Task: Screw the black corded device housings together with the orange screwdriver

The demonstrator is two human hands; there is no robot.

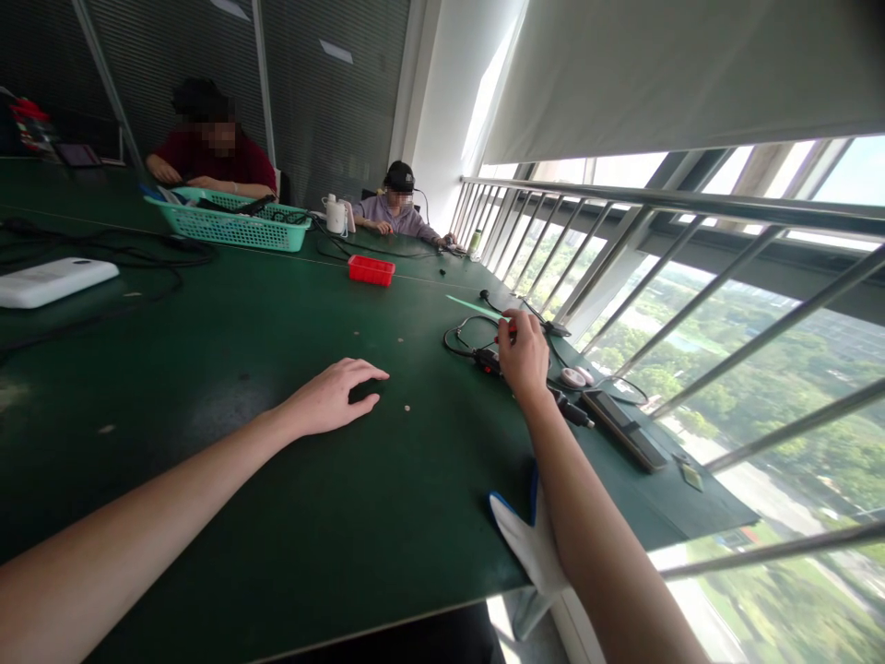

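My left hand (332, 398) lies palm down on the green table (228, 369), fingers loosely stretched out and holding nothing; a tiny pale speck (407, 408) sits just right of it. My right hand (524, 352) reaches toward the window side with its fingers closed on a small red item (511, 326) that I cannot name, at a black cable loop (462, 337) and a black-and-red device (486, 360). A thin light-green strip (474, 307) lies just beyond this hand.
A dark phone (624, 429), a white round piece (572, 376) and a white glove (532, 544) lie by my right arm. A red tray (371, 269), teal basket (228, 221) and white box (52, 279) sit farther off. Two people sit at the far end. Steel railing (691, 203) lines the window.
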